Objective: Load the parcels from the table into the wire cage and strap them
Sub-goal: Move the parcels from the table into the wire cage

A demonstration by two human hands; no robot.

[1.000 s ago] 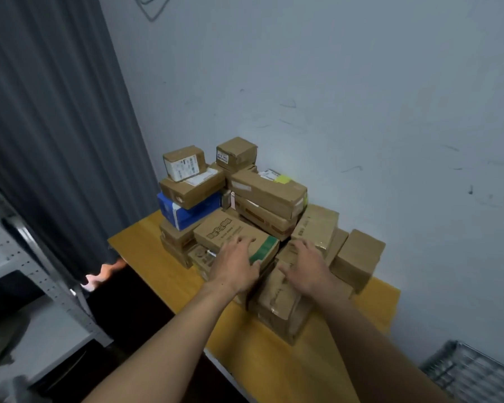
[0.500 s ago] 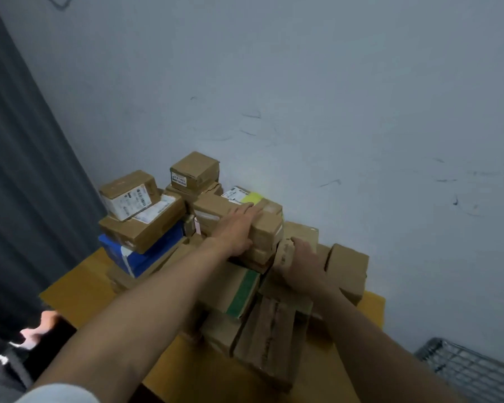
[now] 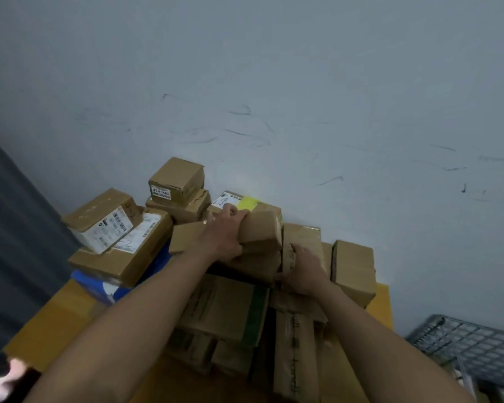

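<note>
A heap of brown cardboard parcels lies on the yellow table [image 3: 56, 321] against the wall. My left hand [image 3: 224, 234] grips a long brown parcel [image 3: 259, 231] near the top of the heap, fingers curled over its far edge. My right hand [image 3: 303, 271] holds the side of an upright brown parcel [image 3: 303, 237] just right of it. The wire cage [image 3: 472, 344] shows at the lower right, beside the table.
A blue box [image 3: 99, 286] sits under labelled parcels [image 3: 105, 219] on the left. A small cube parcel [image 3: 176, 178] tops the back of the heap. Another brown box [image 3: 354, 269] stands at the right end. A dark curtain [image 3: 18, 228] hangs on the left.
My left hand has gone from the flat green-striped box up to the long parcel and closed on it. My right hand shifted onto the upright parcel. The view moved closer and to the right.
</note>
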